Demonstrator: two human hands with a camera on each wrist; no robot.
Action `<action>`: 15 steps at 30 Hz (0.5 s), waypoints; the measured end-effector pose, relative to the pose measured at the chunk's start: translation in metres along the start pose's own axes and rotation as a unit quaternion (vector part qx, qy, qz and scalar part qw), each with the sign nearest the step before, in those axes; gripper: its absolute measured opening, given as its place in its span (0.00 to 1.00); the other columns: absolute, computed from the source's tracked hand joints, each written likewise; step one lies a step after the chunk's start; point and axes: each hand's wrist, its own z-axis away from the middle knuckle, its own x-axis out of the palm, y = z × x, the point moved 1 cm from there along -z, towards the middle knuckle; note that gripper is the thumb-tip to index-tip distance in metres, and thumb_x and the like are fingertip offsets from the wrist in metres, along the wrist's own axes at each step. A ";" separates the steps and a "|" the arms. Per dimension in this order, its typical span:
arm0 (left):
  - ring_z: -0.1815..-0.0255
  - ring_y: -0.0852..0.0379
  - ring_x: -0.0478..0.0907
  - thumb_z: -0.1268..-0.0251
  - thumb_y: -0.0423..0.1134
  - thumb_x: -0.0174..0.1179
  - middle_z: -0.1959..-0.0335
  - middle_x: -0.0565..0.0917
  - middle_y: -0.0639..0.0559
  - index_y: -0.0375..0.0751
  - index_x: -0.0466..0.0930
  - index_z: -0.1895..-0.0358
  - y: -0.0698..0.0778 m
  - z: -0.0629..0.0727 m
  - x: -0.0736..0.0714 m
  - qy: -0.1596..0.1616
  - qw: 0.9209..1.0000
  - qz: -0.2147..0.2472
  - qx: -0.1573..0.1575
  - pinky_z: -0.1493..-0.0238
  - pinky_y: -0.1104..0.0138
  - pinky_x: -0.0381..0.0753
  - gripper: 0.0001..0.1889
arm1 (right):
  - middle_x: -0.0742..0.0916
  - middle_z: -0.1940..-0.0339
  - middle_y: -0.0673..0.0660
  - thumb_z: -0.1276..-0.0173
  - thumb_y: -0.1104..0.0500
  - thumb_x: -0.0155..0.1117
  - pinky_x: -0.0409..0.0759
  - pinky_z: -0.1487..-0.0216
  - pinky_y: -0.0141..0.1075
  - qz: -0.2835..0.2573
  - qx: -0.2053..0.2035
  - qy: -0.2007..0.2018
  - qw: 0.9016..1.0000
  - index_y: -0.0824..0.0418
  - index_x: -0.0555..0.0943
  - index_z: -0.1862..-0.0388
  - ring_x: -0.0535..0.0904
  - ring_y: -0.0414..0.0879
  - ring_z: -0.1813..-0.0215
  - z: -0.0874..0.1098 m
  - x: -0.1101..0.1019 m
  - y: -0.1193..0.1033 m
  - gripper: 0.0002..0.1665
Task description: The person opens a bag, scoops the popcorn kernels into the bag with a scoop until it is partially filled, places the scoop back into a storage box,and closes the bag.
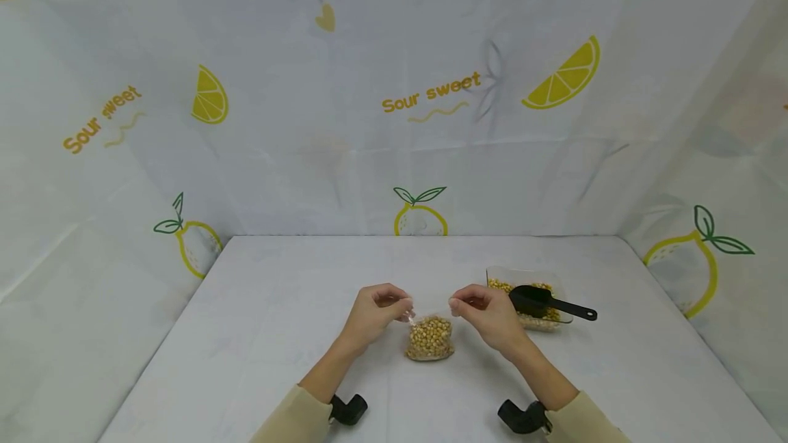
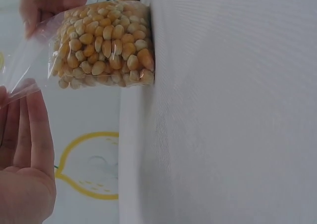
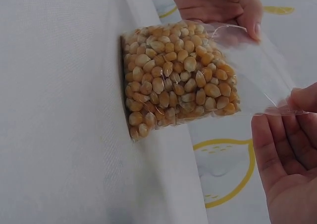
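A clear plastic bag (image 1: 429, 339) packed with corn kernels stands upright on the white table between my hands. Its thin upper part rises above the kernels as a loose transparent film. My left hand (image 1: 377, 312) pinches one top corner between thumb and fingers; this hand (image 2: 27, 159) shows large in the left wrist view. On the other side my right hand (image 1: 489, 316) pinches the opposite corner, and the right wrist view has that hand (image 3: 292, 159) with its thumb on the film edge. The bag's base (image 3: 130, 85) rests on the cloth.
Behind my right hand is a clear rectangular container (image 1: 526, 272) with more corn kernels. A black scoop (image 1: 532, 299) lies across it, handle pointing right. A white cloth (image 1: 295, 279) covers the table, and a lemon-printed curtain (image 1: 277, 122) hangs at the back and sides.
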 end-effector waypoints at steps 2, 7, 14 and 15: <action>0.69 0.59 0.85 0.31 0.33 0.65 0.68 0.87 0.39 0.22 0.83 0.58 0.000 0.001 -0.002 -0.002 1.000 0.009 0.001 0.60 0.61 0.87 0.11 | 0.87 0.66 0.56 0.31 0.62 0.70 0.84 0.61 0.41 0.001 -0.001 0.000 1.000 0.66 0.87 0.60 0.84 0.44 0.64 0.000 0.000 0.000 0.07; 0.69 0.58 0.86 0.30 0.32 0.64 0.68 0.87 0.39 0.16 0.79 0.55 -0.001 0.003 -0.003 -0.003 1.000 0.026 -0.006 0.60 0.60 0.87 0.15 | 0.87 0.66 0.57 0.30 0.61 0.69 0.84 0.59 0.41 -0.006 0.004 -0.002 1.000 0.68 0.86 0.59 0.84 0.45 0.63 0.001 0.000 0.001 0.09; 0.67 0.57 0.86 0.27 0.34 0.62 0.65 0.85 0.34 0.17 0.76 0.53 -0.001 0.005 0.000 0.002 0.999 0.043 -0.018 0.57 0.57 0.87 0.16 | 0.86 0.65 0.60 0.27 0.61 0.66 0.85 0.54 0.41 -0.041 -0.008 -0.012 0.999 0.71 0.83 0.58 0.84 0.48 0.62 0.001 0.001 0.002 0.11; 0.67 0.57 0.86 0.27 0.33 0.62 0.64 0.84 0.34 0.17 0.76 0.53 -0.001 0.006 0.000 0.002 0.999 0.042 -0.018 0.58 0.57 0.87 0.16 | 0.86 0.65 0.60 0.27 0.62 0.66 0.85 0.54 0.42 -0.043 -0.009 -0.014 0.999 0.71 0.82 0.58 0.84 0.47 0.62 0.001 0.002 0.002 0.11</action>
